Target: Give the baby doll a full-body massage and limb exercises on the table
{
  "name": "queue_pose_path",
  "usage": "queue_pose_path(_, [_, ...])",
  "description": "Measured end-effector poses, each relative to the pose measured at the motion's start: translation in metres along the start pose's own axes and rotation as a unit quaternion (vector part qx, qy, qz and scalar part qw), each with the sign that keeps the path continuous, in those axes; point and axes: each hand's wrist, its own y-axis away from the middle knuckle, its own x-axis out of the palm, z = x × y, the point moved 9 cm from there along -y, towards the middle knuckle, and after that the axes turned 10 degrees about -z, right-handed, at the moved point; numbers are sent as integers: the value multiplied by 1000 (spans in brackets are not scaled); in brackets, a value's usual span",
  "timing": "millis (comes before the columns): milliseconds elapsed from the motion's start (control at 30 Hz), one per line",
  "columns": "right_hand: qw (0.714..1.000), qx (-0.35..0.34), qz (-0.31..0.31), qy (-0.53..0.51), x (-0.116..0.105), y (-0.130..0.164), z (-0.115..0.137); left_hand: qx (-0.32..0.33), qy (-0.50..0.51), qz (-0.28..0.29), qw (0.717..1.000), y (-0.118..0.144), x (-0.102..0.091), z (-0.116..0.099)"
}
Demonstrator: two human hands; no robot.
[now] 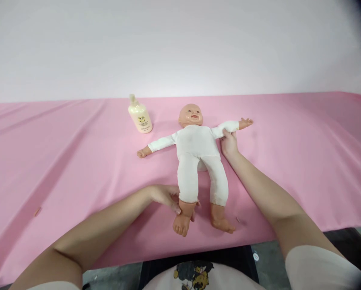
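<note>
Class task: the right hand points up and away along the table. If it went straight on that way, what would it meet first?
The right hand already grips the doll's arm; beyond that sleeve, probably only pink cloth, though depth is unclear.

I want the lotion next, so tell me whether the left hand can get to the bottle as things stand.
Probably yes: the left hand grips the doll's ankle, and only bare pink cloth lies between it and the bottle; it must let go first.

Pink cloth (289, 169) spread smooth over a long table, cream lotion bottle (140, 115) with a pump top stood upright near its far edge, plain white wall (180, 44) seen behind, grey floor (267, 257) glimpsed below the front edge
</note>
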Motion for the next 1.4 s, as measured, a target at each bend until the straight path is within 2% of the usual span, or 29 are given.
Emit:
queue_pose_path(67, [999,21,-26,-40,2,5,7,42,41,-29,998,1,-7,-4])
queue_pose_path(167, [999,-23,-4,-22,13,13,27,101,105,-105,984,4,-24,-9])
queue_pose_path(333, [982,-130,113,74,37,31,56,116,130,-222,959,9,-48,-4])
queue_pose_path(467, [952,-186,192,151,50,46,64,127,111,-272,947,6,-60,-1])
queue_pose_path(567, [950,-179,204,156,51,49,62,136,111,-275,945,3,-62,-2])
queue_pose_path(667, [966,-142,180,116,47,44,55,133,120,-249,952,2,-56,-3])
queue_pose_path(800, [996,-41,79,10,30,29,38,97,128,-195,968,2,-43,-1])
queue_pose_path(867, [998,32,13,-48,19,22,24,93,135,-193,967,4,-42,0])
queue_pose_path(967, [981,146,-62,-113,5,17,2,90,137,-184,969,5,-41,0])
queue_pose_path(1067, [953,246,-106,-141,-3,16,-17,49,101,-139,984,2,-31,5])
queue_pose_path(1133, [938,287,-124,-149,-6,18,-24,32,75,-123,989,1,-26,5])
queue_pose_path(1233, [949,255,-111,-148,-3,18,-18,55,79,-131,987,0,-26,-1])
queue_pose_path(1333, [983,142,-64,-100,4,18,4,89,110,-171,975,2,-33,-7])
queue_pose_path(1400, [998,49,-14,-33,11,21,21,113,128,-205,964,4,-40,-9])
